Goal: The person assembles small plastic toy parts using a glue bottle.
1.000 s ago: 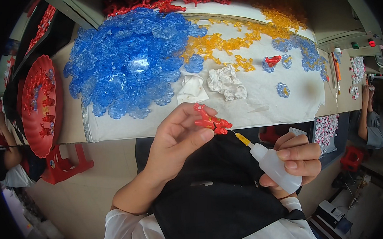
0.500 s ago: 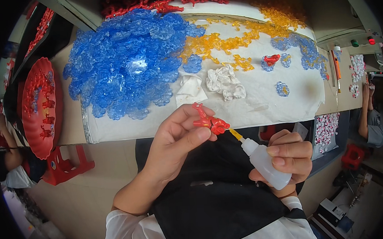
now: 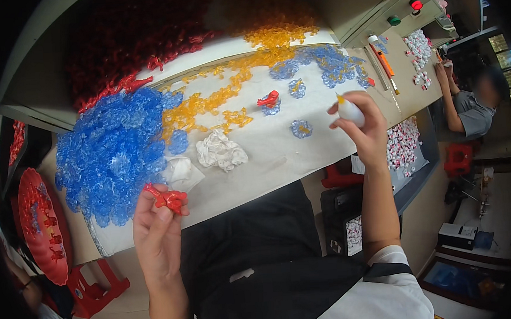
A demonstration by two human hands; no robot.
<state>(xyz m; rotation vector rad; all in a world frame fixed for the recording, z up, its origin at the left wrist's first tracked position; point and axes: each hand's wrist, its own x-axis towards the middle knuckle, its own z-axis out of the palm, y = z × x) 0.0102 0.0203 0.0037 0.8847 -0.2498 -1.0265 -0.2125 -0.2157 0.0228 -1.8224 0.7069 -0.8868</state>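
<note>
Between the thumb and fingers of my left hand [image 3: 158,238] is a small red plastic figure [image 3: 171,201], held near the table's front edge by the blue pile. My right hand [image 3: 372,129] is wrapped round a white squeeze bottle [image 3: 351,114] with a yellow nozzle, its tip pointing up and away over the right part of the table. Beyond the bottle lie clear blue flower-shaped pieces, one [image 3: 301,128] with a yellow bit on it. Another red piece [image 3: 270,98] rests on a blue flower farther back.
A large heap of clear blue pieces [image 3: 112,156] covers the table's left, beside crumpled white tissue [image 3: 220,151]. Yellow pieces [image 3: 233,82] spread across the back. A red scalloped tray [image 3: 42,231] stands at the far left. At the right, a co-worker [image 3: 469,111] sits by white-and-pink pieces.
My hands have drawn apart: the left moved left with the red figure, the right moved up and right with the bottle. The nozzle has left the figure. The whole view has tilted.
</note>
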